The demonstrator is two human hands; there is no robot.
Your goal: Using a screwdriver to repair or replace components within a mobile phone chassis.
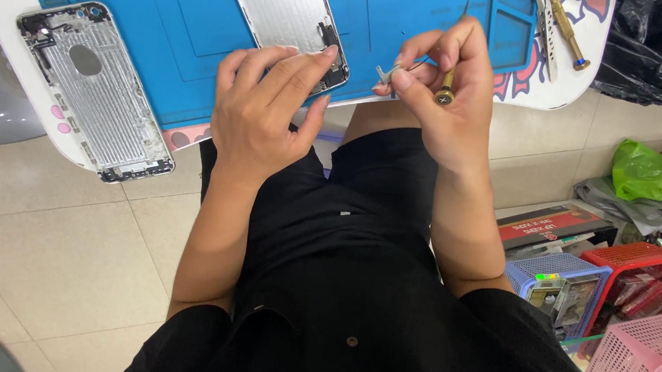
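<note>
We rest our left hand [263, 103], fingers loosely spread, on the silver phone housing [291, 18] at the tabletop's [570, 89] near edge. Right hand [446, 86] fingers pinch a small metal part [386, 74] & a brass screwdriver [445, 90] just past that edge.

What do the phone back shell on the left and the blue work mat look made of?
Phone back shell: likely aluminium, matte silver-grey, with machined ribbing inside and a dull sheen. Blue work mat: probably silicone or soft rubber, matte, with moulded recessed compartments; the look alone leaves it open.
</note>
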